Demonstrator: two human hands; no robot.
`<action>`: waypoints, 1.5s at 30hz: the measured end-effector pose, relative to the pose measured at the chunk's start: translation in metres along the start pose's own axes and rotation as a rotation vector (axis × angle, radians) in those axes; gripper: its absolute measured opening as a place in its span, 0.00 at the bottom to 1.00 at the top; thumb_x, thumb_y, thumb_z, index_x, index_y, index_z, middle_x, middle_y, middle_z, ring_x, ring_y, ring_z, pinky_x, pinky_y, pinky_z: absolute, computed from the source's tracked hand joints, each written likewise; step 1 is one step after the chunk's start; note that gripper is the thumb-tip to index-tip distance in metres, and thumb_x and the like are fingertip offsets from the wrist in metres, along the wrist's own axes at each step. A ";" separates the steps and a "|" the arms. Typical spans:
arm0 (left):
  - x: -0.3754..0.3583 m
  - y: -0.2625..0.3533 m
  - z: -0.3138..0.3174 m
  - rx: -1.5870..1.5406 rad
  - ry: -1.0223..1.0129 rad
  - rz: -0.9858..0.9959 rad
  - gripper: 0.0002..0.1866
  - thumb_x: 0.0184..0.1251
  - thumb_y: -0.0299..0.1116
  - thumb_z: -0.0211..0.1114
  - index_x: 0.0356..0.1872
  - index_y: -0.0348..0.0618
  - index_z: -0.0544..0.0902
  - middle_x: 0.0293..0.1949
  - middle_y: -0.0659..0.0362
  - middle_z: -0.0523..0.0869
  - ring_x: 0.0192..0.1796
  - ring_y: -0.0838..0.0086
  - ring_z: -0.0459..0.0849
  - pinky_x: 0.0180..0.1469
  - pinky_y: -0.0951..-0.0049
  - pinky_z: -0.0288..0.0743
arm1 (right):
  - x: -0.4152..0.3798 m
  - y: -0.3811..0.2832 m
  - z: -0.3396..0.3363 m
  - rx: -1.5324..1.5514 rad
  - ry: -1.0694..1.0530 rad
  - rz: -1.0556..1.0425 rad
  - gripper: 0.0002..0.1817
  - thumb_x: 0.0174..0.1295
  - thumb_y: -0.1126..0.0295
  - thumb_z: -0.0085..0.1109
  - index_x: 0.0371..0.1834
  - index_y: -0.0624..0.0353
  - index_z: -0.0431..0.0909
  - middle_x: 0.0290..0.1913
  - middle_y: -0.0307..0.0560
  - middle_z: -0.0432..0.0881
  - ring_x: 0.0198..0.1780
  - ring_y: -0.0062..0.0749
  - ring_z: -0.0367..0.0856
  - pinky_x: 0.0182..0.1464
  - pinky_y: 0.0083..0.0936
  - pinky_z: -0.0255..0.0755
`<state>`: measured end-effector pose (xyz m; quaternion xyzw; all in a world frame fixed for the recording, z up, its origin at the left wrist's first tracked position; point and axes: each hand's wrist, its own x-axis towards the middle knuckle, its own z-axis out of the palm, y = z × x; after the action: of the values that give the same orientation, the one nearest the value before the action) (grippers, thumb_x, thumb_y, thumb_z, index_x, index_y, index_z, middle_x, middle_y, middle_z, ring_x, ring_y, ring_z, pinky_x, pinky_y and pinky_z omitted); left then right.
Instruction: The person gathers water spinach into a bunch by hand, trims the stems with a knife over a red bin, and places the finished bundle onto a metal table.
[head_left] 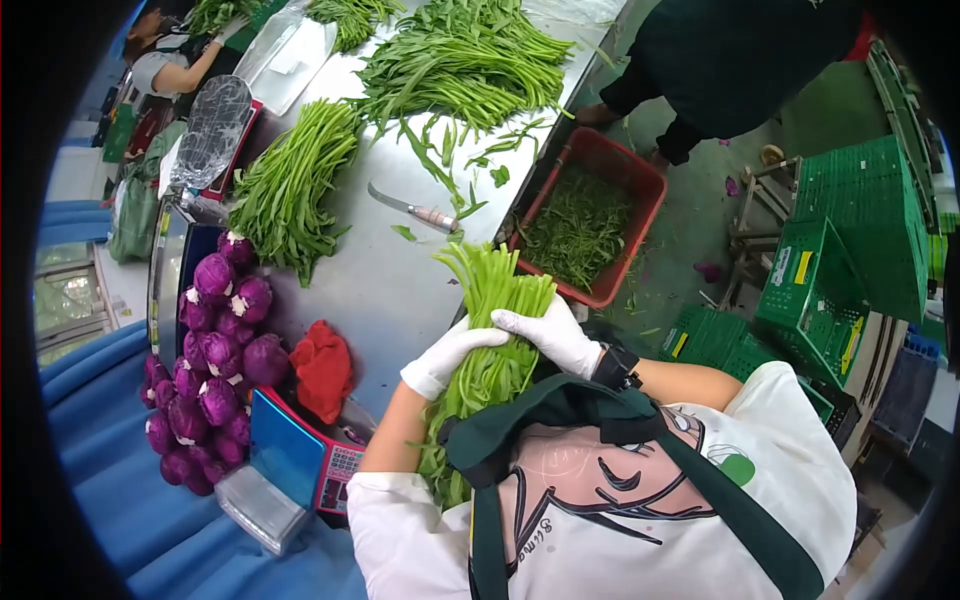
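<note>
A thick bunch of water spinach [490, 290] is gripped between my two gloved hands in front of my chest, its cut stem ends pointing away from me. My left hand [452, 355] wraps the bunch from the left side. On the right side, my right hand [553, 335] closes round it, the thumb lying across the stems. Beyond the bunch, a curved knife [412, 207] with a light handle lies on the metal table [385, 270] among scattered leaves. To the left of the knife rests another bundle of water spinach [305, 180].
A red crate [640, 215] holding leafy trimmings stands beyond the table edge, near a bending person [740, 60]. Purple cabbages [215, 350] are piled at left beside a red scale [335, 470] and red cloth [322, 370]. Green crates [815, 280] stand right. A large greens heap [460, 60] lies ahead.
</note>
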<state>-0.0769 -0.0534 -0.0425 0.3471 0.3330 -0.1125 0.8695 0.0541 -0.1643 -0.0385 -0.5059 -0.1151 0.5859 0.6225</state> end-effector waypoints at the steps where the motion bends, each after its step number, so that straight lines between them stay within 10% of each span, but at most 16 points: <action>1: -0.006 0.002 0.000 -0.065 0.025 -0.040 0.31 0.56 0.30 0.60 0.62 0.38 0.63 0.53 0.55 0.75 0.53 0.69 0.75 0.55 0.68 0.70 | -0.001 0.000 0.000 0.009 0.004 0.000 0.18 0.56 0.68 0.63 0.48 0.63 0.73 0.43 0.41 0.79 0.44 0.21 0.76 0.47 0.21 0.70; 6: -0.014 -0.013 -0.001 -0.017 -0.012 -0.053 0.33 0.55 0.30 0.61 0.64 0.38 0.60 0.58 0.54 0.70 0.58 0.68 0.71 0.60 0.68 0.65 | -0.001 0.017 -0.014 0.016 -0.026 0.066 0.22 0.57 0.68 0.61 0.54 0.62 0.69 0.49 0.41 0.76 0.51 0.23 0.73 0.54 0.23 0.67; 8: -0.018 -0.019 0.006 0.021 -0.007 -0.020 0.33 0.55 0.30 0.61 0.64 0.38 0.61 0.58 0.54 0.70 0.58 0.68 0.71 0.60 0.68 0.65 | -0.007 0.016 -0.015 -0.022 -0.070 -0.083 0.44 0.49 0.70 0.69 0.66 0.62 0.50 0.60 0.47 0.63 0.59 0.27 0.63 0.60 0.26 0.60; 12: -0.010 -0.022 0.012 -0.117 -0.091 -0.259 0.31 0.55 0.30 0.62 0.61 0.39 0.64 0.55 0.56 0.73 0.55 0.71 0.73 0.57 0.70 0.67 | -0.008 0.011 -0.007 0.232 -0.046 0.003 0.42 0.50 0.72 0.67 0.66 0.61 0.51 0.60 0.45 0.64 0.60 0.26 0.65 0.61 0.27 0.60; 18: -0.010 0.007 -0.001 0.454 -0.284 -0.046 0.40 0.57 0.41 0.64 0.67 0.39 0.53 0.61 0.57 0.66 0.63 0.72 0.64 0.64 0.70 0.57 | -0.007 0.007 -0.005 0.232 -0.073 -0.067 0.37 0.50 0.75 0.66 0.64 0.58 0.57 0.56 0.40 0.69 0.58 0.24 0.67 0.60 0.26 0.62; 26: 0.028 -0.043 -0.006 -0.296 -0.130 0.105 0.46 0.49 0.50 0.70 0.66 0.46 0.56 0.61 0.59 0.66 0.63 0.70 0.65 0.63 0.68 0.61 | -0.009 0.023 -0.007 0.003 -0.088 -0.236 0.38 0.48 0.74 0.67 0.63 0.59 0.57 0.57 0.42 0.68 0.58 0.25 0.66 0.62 0.27 0.59; 38: -0.003 -0.045 -0.014 -0.419 0.154 0.161 0.44 0.51 0.65 0.58 0.65 0.49 0.59 0.59 0.57 0.68 0.60 0.69 0.68 0.60 0.65 0.66 | 0.007 0.018 0.030 0.082 -0.116 0.078 0.31 0.50 0.76 0.66 0.57 0.56 0.60 0.50 0.38 0.70 0.53 0.21 0.69 0.57 0.23 0.64; 45: -0.034 -0.039 -0.036 -0.279 -0.117 0.254 0.52 0.43 0.63 0.66 0.67 0.44 0.55 0.62 0.57 0.66 0.63 0.70 0.66 0.63 0.67 0.62 | 0.015 0.032 0.046 0.004 -0.093 -0.036 0.30 0.50 0.76 0.66 0.55 0.58 0.62 0.49 0.39 0.71 0.52 0.21 0.69 0.56 0.23 0.65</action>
<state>-0.1369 -0.0593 -0.0604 0.2555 0.2476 0.0254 0.9342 0.0049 -0.1351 -0.0484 -0.4748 -0.1519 0.5978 0.6278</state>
